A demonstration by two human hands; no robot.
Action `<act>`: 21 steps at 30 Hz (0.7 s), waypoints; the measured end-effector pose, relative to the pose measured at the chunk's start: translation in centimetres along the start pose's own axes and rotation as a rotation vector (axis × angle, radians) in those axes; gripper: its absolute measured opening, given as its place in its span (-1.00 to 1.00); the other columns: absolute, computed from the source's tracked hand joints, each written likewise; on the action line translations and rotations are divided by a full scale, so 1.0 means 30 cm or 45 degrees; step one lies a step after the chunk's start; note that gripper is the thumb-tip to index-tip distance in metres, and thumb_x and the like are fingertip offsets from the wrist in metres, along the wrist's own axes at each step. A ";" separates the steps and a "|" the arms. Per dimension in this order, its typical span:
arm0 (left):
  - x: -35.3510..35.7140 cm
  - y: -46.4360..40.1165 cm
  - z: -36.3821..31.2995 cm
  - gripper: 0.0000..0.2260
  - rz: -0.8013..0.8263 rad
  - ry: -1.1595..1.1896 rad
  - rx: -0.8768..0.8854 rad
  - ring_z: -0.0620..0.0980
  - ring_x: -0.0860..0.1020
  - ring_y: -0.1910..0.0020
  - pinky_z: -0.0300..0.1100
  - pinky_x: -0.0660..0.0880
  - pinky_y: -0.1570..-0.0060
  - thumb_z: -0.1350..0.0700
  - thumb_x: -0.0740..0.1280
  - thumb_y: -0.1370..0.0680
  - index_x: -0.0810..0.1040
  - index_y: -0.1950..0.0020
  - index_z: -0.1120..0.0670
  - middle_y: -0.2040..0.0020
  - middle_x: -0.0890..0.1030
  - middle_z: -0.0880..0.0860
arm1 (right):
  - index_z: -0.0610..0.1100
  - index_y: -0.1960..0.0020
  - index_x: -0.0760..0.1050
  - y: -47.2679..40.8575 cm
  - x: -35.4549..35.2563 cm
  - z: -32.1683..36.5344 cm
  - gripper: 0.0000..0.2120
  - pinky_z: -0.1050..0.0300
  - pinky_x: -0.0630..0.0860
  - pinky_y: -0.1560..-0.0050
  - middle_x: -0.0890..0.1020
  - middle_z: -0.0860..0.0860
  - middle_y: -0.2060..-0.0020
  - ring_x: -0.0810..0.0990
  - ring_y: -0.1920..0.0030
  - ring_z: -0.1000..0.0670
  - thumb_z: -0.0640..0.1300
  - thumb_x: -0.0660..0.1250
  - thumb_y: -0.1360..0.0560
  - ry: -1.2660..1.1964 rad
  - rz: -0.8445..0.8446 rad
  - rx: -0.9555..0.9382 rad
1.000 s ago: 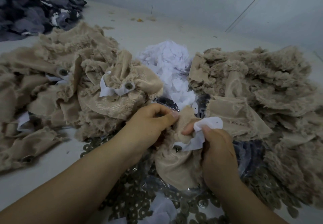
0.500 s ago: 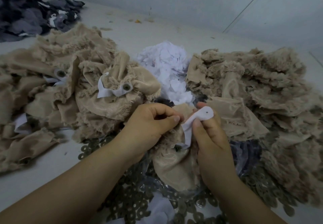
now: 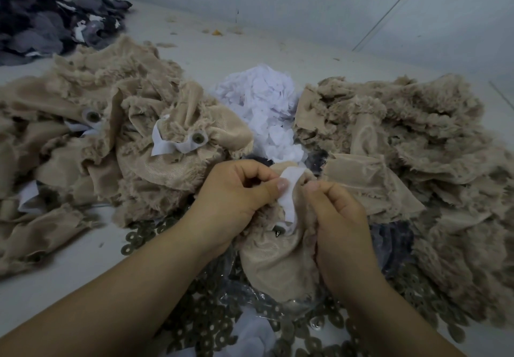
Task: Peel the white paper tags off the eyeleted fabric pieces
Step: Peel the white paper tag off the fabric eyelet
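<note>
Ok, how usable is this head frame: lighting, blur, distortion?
Head view: dim, flat, bluish light with soft shadows and no glare; left hand, right hand and white tag slightly soft; wide-angle bend at the edges, where the tan fabric pile smears.

The left hand [image 3: 236, 192] and right hand [image 3: 338, 217] cover much of the held fabric piece [image 3: 275, 262]. Its eyelet [image 3: 279, 233] is half hidden, blurred.

Head view: looked forward and down from the person's head, wide-angle.
Nearness: close over both forearms; table [image 3: 55, 281] and rear wall [image 3: 278, 0] lay beyond.
Shared: single view only.
</note>
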State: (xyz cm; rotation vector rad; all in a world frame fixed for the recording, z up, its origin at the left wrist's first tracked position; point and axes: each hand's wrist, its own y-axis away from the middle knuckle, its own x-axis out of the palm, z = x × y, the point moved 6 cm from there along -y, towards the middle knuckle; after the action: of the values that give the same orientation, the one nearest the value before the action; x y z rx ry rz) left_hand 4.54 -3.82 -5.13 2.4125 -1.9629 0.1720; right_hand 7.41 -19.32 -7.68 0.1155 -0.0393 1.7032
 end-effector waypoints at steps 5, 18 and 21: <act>0.007 0.005 -0.008 -0.82 0.051 0.065 -0.027 0.07 0.69 0.09 -0.16 0.62 0.08 0.10 0.41 -0.45 0.70 0.05 0.17 0.10 0.72 0.14 | -0.26 0.03 0.67 0.012 0.049 -0.052 -0.74 -0.15 0.65 -0.03 0.72 -0.27 0.07 0.68 0.00 -0.32 -0.06 0.38 -0.52 -0.144 0.304 0.286; -0.014 0.053 -0.067 -0.68 0.037 -0.798 0.266 -0.20 0.51 -0.04 -0.33 0.46 0.00 0.17 0.61 -0.30 0.62 0.04 -0.07 -0.07 0.51 -0.04 | -0.45 -0.12 0.55 0.001 0.051 -0.066 -0.77 -0.27 0.58 -0.15 0.61 -0.46 -0.07 0.63 -0.03 -0.33 -0.32 0.28 -0.55 -0.458 0.209 0.413; -0.016 0.053 -0.070 -0.75 0.002 -0.707 0.264 -0.14 0.53 0.03 -0.32 0.48 0.12 0.27 0.53 -0.38 0.64 0.11 -0.06 -0.03 0.52 0.00 | -0.39 -0.11 0.59 0.001 0.052 -0.070 -0.79 -0.18 0.63 -0.08 0.64 -0.41 -0.05 0.65 -0.04 -0.35 -0.30 0.33 -0.53 -0.446 0.218 0.359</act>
State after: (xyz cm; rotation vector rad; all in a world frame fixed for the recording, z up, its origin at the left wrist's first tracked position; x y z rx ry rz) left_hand 2.74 -3.47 -3.16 2.8237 -2.2438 -0.3540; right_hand 7.05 -17.58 -9.62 0.6361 -0.0711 1.8336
